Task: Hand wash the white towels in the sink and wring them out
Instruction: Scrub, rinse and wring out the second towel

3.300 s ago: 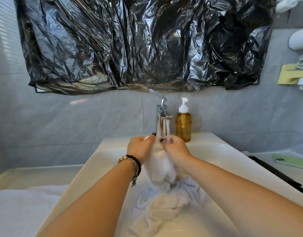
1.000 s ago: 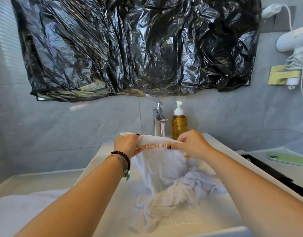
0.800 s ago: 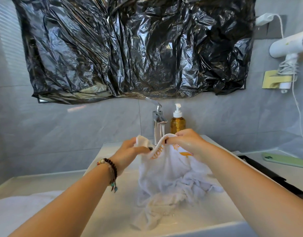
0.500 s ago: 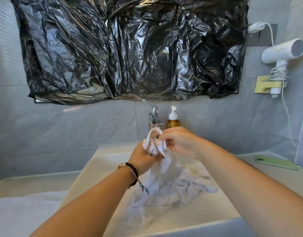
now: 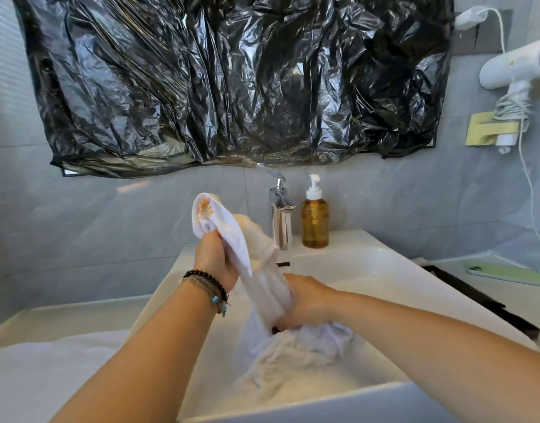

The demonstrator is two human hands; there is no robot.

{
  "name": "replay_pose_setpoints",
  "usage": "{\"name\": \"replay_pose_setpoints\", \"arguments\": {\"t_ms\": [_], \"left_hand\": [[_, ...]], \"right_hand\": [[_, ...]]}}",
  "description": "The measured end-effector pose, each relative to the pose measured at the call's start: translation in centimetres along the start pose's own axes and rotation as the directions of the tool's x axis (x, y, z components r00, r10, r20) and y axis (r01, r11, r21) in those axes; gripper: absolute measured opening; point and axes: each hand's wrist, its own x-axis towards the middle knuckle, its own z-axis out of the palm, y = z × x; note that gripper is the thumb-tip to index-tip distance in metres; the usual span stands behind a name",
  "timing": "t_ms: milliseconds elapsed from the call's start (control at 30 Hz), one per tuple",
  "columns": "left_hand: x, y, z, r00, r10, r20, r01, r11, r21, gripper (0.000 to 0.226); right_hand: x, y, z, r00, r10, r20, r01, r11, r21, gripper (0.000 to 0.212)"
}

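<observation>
A wet white towel (image 5: 262, 267) with orange lettering is stretched into a slanted roll above the white sink (image 5: 369, 270). My left hand (image 5: 215, 257), with bead bracelets on the wrist, grips its upper end, which sticks up past the fist. My right hand (image 5: 305, 303) is closed around the roll lower down, just over the basin. The rest of the towel lies bunched in the basin (image 5: 296, 352) below my right hand. Another white towel (image 5: 43, 370) lies on the counter at the left.
A chrome tap (image 5: 280, 215) runs water behind the towel. Next to the tap stands an amber soap pump bottle (image 5: 315, 218). A green phone (image 5: 506, 273) lies on the right counter. A white hair dryer (image 5: 518, 71) hangs on the right wall. Black plastic (image 5: 232, 80) covers the mirror.
The two hands, close together at the towel's top edge, have parted. My left hand lifted the upper end while my right hand slid down the towel towards the basin, drawing it into a roll.
</observation>
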Motion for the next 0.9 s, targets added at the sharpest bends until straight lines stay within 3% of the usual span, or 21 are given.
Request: {"name": "replay_pose_setpoints", "arguments": {"t_ms": [67,133,200,267,300,367,467,500,533,567,600,667,733,800,900], "left_hand": [[0.6,1.3,-1.4,0.995,0.019,-0.097,-0.018,1.000,0.005,0.049],[1.3,2.2,-2.6,0.984,0.067,-0.164,-0.064,0.998,0.020,0.047],[2.0,2.4,-3.2,0.981,0.103,-0.163,-0.092,0.993,0.071,0.029],[1.9,2.2,-3.2,0.973,0.086,-0.215,-0.036,0.973,0.229,0.030],[1.9,1.9,-3.5,0.984,0.003,-0.176,0.041,0.968,0.246,0.028],[1.9,1.4,-4.2,0.990,-0.112,-0.091,0.133,0.952,0.275,0.016],[2.4,0.5,-5.8,0.963,-0.233,-0.134,0.268,0.823,0.501,0.015],[2.4,0.1,-6.0,0.953,-0.268,-0.140,0.296,0.731,0.616,0.020],[1.7,0.0,-6.0,0.951,-0.285,-0.121,0.266,0.550,0.792,0.026],[1.2,0.1,-5.6,0.951,-0.292,-0.102,0.181,0.256,0.950,0.032],[0.6,0.3,-5.3,0.956,-0.273,-0.102,0.101,-0.018,0.995,0.035],[-0.8,1.0,-4.2,0.983,-0.164,-0.083,0.020,-0.353,0.935,0.033],[-2.2,1.5,-2.4,0.999,-0.037,0.010,-0.028,-0.532,0.846,0.029],[-3.3,1.2,-0.4,0.994,0.048,0.098,-0.042,-0.661,0.749,0.026],[-3.6,0.0,2.2,0.991,-0.011,0.132,-0.094,-0.759,0.644,0.060]], "right_hand": [[0.0,0.2,-0.7,0.998,0.029,-0.050,-0.031,0.999,-0.035,0.020],[0.1,0.8,-2.6,0.985,0.069,-0.161,-0.072,0.997,-0.009,0.014],[0.7,1.2,-4.8,0.949,0.026,-0.313,-0.075,0.987,-0.144,0.016],[1.4,1.6,-6.1,0.901,-0.060,-0.429,-0.087,0.945,-0.315,0.024],[1.6,1.9,-6.4,0.884,-0.076,-0.462,-0.098,0.935,-0.340,0.024],[1.5,2.6,-6.2,0.894,-0.041,-0.447,-0.112,0.944,-0.310,0.018],[1.1,4.0,-3.6,0.974,0.070,-0.217,-0.103,0.984,-0.143,0.024],[1.1,4.3,-2.5,0.986,0.105,-0.127,-0.119,0.987,-0.109,0.032],[1.2,4.5,-1.6,0.990,0.130,-0.049,-0.134,0.986,-0.099,0.042],[1.4,4.7,-1.0,0.991,0.135,0.004,-0.134,0.984,-0.115,0.049],[1.7,4.7,-0.8,0.991,0.128,0.032,-0.122,0.982,-0.144,0.050],[2.0,4.9,-0.8,0.997,0.074,0.029,-0.069,0.987,-0.148,0.031],[2.1,4.7,-1.3,1.000,0.024,-0.019,-0.026,0.995,-0.100,0.011],[2.1,4.6,-2.0,0.996,0.018,-0.090,-0.019,1.000,-0.009,0.010],[1.7,4.1,-3.4,0.971,0.039,-0.235,-0.015,0.995,0.103,0.016]]}}
